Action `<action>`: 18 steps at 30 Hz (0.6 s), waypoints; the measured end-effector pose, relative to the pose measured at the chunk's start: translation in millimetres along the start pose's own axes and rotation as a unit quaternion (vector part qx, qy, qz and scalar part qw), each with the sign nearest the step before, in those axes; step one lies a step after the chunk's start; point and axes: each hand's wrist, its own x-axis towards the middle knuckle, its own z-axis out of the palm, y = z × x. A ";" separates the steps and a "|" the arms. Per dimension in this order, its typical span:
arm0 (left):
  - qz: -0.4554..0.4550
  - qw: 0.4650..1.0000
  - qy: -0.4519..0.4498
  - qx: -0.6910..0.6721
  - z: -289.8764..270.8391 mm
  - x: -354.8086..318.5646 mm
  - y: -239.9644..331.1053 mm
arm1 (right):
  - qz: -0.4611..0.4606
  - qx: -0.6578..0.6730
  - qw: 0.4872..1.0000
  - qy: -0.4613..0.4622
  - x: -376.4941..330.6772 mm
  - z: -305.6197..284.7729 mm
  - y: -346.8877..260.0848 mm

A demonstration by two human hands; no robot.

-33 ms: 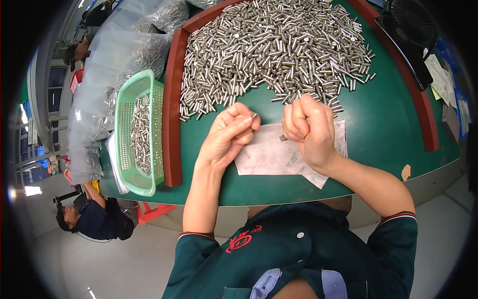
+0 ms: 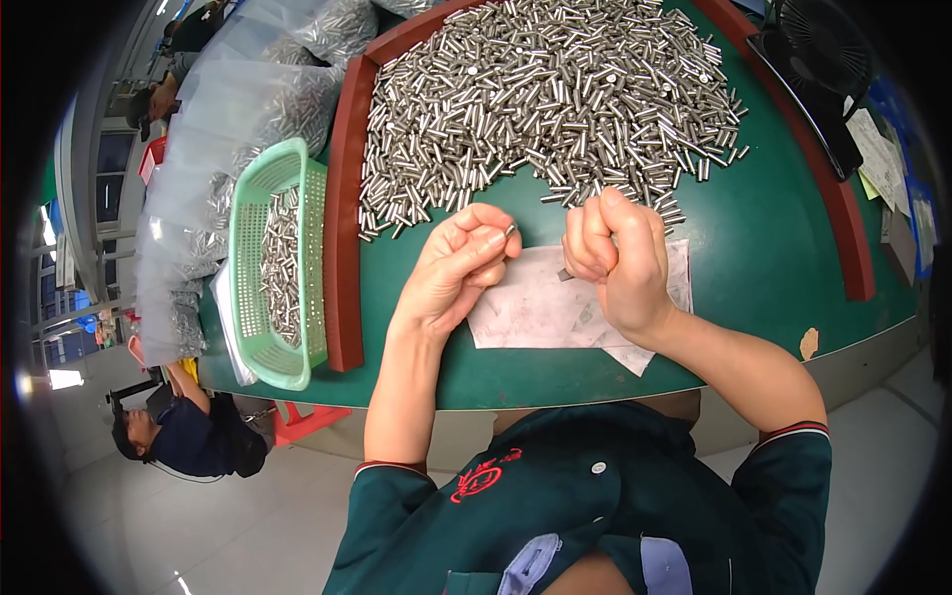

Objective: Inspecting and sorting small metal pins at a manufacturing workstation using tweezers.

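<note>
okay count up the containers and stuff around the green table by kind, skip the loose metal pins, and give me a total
Green mesh basket: 1
Clear plastic bags of pins: too heaped to count, tallied as 1 pile
White paper sheet: 1
Black fan: 1
Total: 4

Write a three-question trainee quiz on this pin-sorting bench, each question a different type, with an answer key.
1. True or false: the left hand pinches a small metal pin at its fingertips.
2. Multiple choice: the green basket sits A) on the paper sheet, B) left of the table's red rim, C) under the fan.
3. Fill in: the right hand is closed in a fist above the ____ sheet, just below the pin pile.

Key: 1 true; 2 B; 3 paper.
</note>
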 end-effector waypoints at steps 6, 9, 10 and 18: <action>0.011 0.998 0.022 0.049 -0.4 2.0 -0.3 | 0.008 0.001 1.000 0.006 1.7 -0.5 0.4; 0.003 0.999 0.024 0.046 -0.7 2.8 0.1 | 0.013 -0.001 1.000 0.002 2.0 -1.5 -0.1; 0.000 0.999 0.023 0.042 -0.4 3.0 0.1 | 0.013 -0.002 1.000 0.002 1.9 -1.1 -0.5; -0.004 0.999 0.032 0.041 4.6 2.8 1.8 | 0.014 -0.001 1.000 0.009 1.2 -0.1 -1.9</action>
